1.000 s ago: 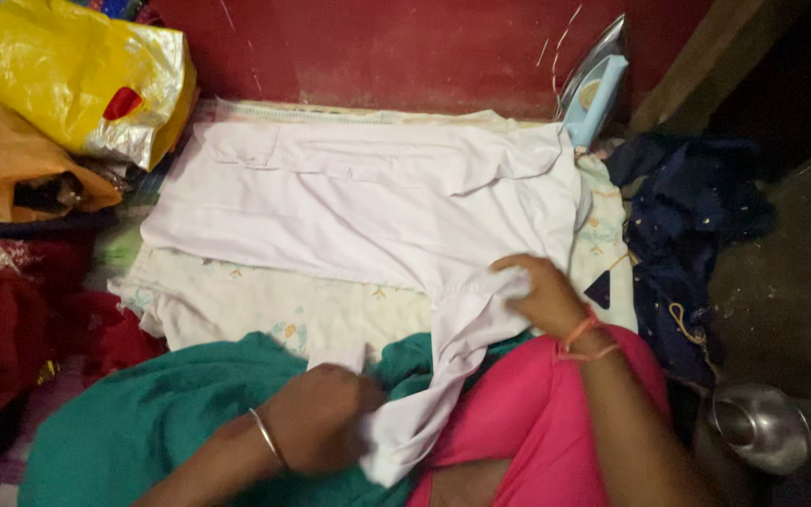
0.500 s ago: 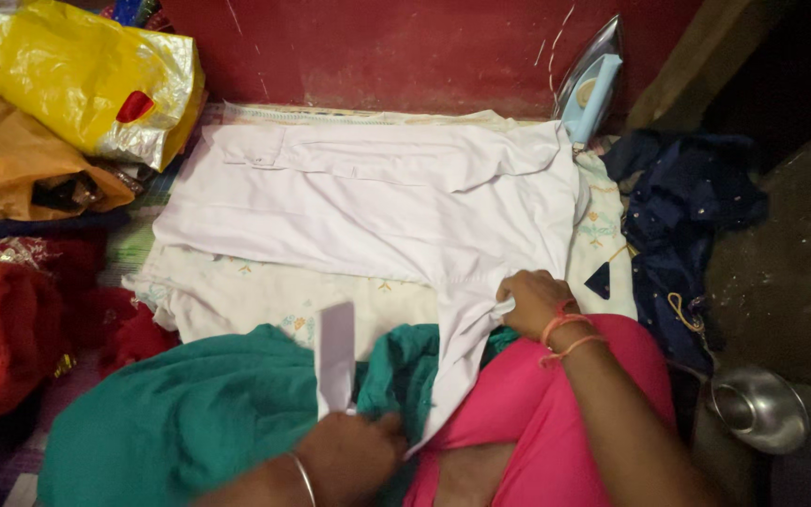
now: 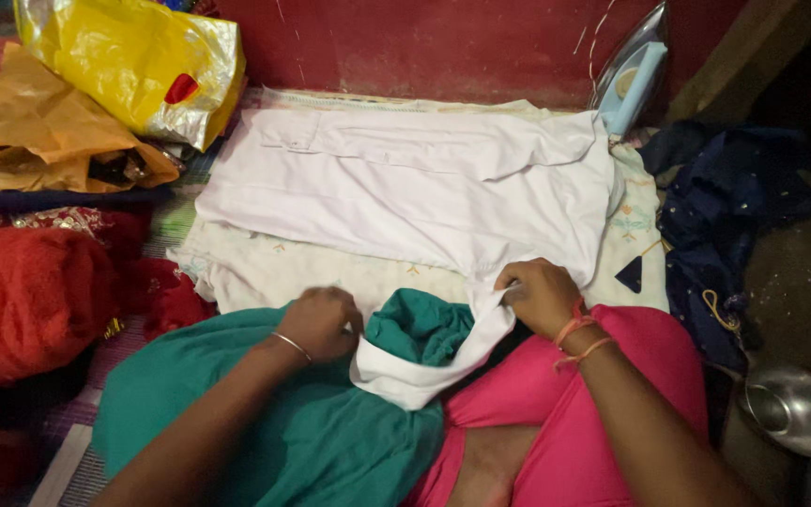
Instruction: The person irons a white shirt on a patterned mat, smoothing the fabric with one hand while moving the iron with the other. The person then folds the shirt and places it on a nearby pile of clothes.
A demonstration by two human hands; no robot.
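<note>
Both hands grip one white sleeve [image 3: 424, 371] — left hand [image 3: 323, 322], right hand [image 3: 539, 296] — looped between them.

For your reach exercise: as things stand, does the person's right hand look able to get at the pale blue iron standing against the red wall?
Probably yes: the right hand grips the white shirt, but only flat cloth lies between it and the iron.

free: flat white shirt [image 3: 405, 188] offers open passage | blocked: iron [image 3: 633, 80] far right, yellow bag [image 3: 133, 61] far left, red wall [image 3: 443, 42] behind
</note>
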